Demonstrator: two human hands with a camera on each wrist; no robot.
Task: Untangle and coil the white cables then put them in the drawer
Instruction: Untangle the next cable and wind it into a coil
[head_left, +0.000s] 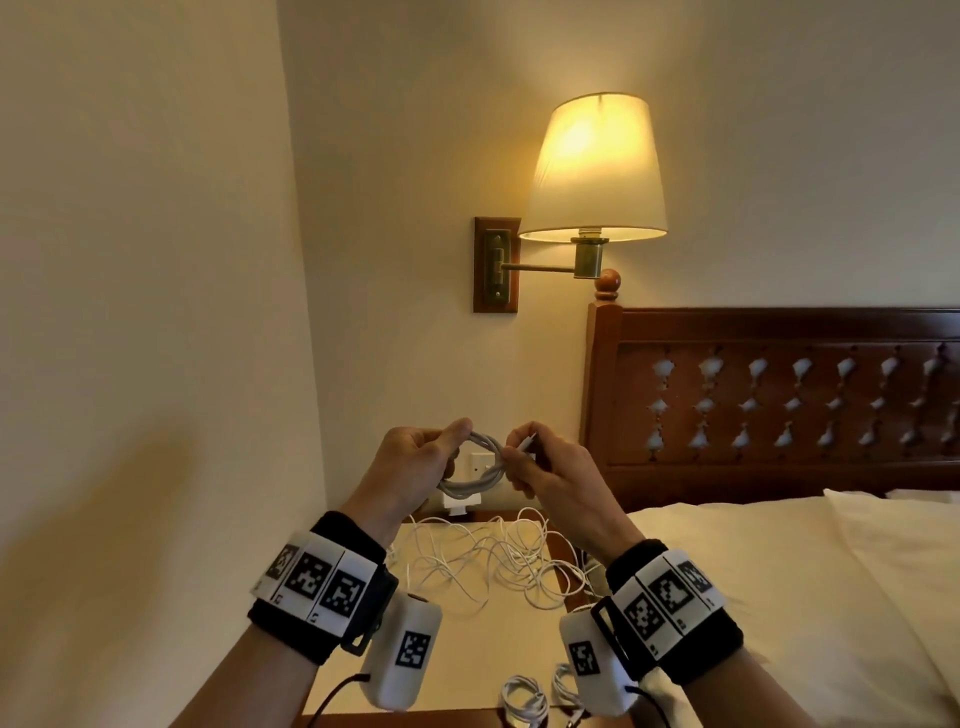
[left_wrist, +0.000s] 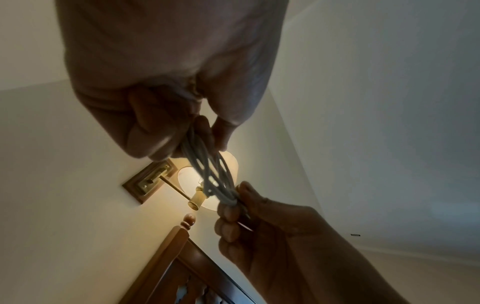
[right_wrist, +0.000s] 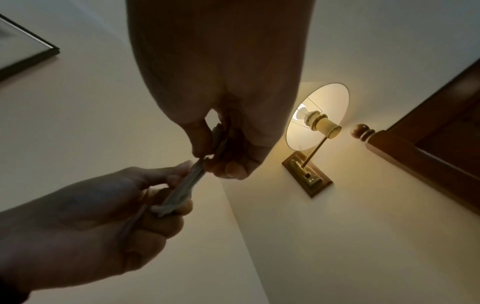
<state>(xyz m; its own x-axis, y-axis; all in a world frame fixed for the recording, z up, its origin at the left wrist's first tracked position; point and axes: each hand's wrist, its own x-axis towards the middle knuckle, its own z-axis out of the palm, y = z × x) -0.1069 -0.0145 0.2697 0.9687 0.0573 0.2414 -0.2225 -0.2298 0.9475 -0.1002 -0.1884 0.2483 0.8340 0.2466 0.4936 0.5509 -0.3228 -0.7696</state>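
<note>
**One cable coiled in hand, a tangle left on the nightstand**

Wristbands with printed markers are seen nearest the camera, one on each forearm, with a white camera pod hung under each wrist. Beyond them a coil of white cable is held up in the air between both hands. It is gripped at its left side by the left hand, thumb over the strands and fingers curled beneath. Its loose end is pinched by the right hand between thumb and forefinger, the other fingers curled round the coil's right side. In the left wrist view several turns are seen fanned apart between the two grips, so the winding is judged nearly done but not yet tidied or secured.

Two small coils lie at the near edge of the nightstand, apparently finished. A loose tangle of thin white cable is spread across the far half, still to be sorted. No drawer can be seen, and nothing is judged stowed yet; roughly half of the work appears to remain.

A white-sheeted bed with a carved headboard stands to the right. A lit wall lamp is mounted above, with a socket low behind the coil.
</note>
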